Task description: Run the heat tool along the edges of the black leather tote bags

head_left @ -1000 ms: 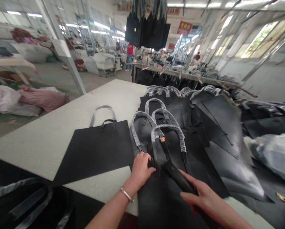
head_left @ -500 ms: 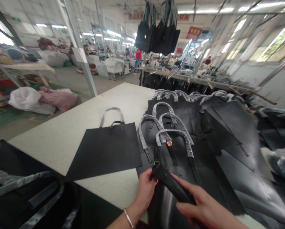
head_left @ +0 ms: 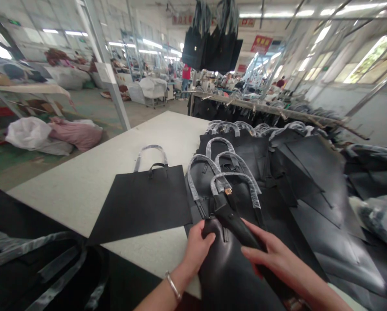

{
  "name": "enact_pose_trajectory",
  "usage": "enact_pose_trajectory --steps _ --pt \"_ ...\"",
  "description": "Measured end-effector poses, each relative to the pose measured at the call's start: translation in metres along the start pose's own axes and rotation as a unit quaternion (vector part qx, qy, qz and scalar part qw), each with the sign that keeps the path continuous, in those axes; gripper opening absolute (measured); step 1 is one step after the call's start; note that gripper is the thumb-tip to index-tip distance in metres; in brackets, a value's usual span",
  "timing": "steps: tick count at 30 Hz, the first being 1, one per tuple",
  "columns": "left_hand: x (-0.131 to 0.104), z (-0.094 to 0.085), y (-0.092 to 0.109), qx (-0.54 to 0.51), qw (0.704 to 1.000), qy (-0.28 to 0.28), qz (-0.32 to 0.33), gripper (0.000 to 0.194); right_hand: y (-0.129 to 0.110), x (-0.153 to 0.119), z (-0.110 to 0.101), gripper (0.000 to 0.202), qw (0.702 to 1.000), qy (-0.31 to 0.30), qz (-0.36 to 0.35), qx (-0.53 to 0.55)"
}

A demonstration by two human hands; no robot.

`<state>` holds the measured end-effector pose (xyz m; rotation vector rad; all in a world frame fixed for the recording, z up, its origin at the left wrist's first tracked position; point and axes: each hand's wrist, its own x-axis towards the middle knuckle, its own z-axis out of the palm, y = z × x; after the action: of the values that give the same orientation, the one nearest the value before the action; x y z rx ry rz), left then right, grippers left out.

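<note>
My left hand (head_left: pixel 198 245) is closed on the top edge of a black leather bag (head_left: pixel 230 272), thumb on top. A silver bangle circles that wrist. My right hand (head_left: pixel 271 250) is wrapped round a long black tool (head_left: pixel 237 224) with a round stud near its tip; its exact kind I cannot make out. The tip lies over the bag's top edge, just right of my left fingers. Beyond it, plastic-wrapped handles (head_left: pixel 198 172) arch up, and a small gold-coloured clasp (head_left: pixel 228 191) shows on a strap.
Another black bag (head_left: pixel 141 198) lies flat on the pale table (head_left: pixel 157 134). More black bags (head_left: pixel 313 168) are piled at the right, and others (head_left: pixel 34 255) at the lower left. Bags (head_left: pixel 209 52) hang overhead. A metal post (head_left: pixel 111 86) stands behind the table.
The long black tool's tip has moved up and slightly right, away from my left fingers. My left hand has shifted slightly. More of the bag's front shows between my hands.
</note>
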<state>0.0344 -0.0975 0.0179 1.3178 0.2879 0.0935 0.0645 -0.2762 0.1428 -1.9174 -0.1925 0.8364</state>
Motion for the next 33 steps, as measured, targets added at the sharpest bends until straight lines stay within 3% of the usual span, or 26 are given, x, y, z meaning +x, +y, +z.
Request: enact_pose_trajectory --steps 4,8,14,26,31,33 --pt "0.018 -0.005 0.008 -0.042 0.992 -0.031 -0.114 0.033 0.021 -0.012 -0.016 0.083 1.000 0.005 0.028 -0.006" --pt "0.040 -0.004 0.010 -0.024 0.985 -0.048 -0.167 0.044 0.043 -0.025 -0.018 0.080 0.999 0.015 0.041 0.002" --pt "0.060 0.003 0.011 0.022 0.982 -0.085 -0.168 0.034 0.046 -0.022 -0.016 0.078 0.999 0.000 0.032 0.035" --pt "0.057 0.004 0.008 0.028 0.974 -0.106 -0.197 0.040 0.035 -0.008 -0.010 0.078 0.994 -0.049 0.035 0.088" --pt "0.055 0.002 0.010 0.041 0.972 -0.110 -0.201 0.041 0.035 -0.005 -0.017 0.083 0.996 0.035 0.015 0.079" --pt "0.054 0.001 0.010 0.052 0.973 -0.105 -0.196 0.042 0.037 -0.009 -0.020 0.082 0.996 0.015 0.022 0.084"
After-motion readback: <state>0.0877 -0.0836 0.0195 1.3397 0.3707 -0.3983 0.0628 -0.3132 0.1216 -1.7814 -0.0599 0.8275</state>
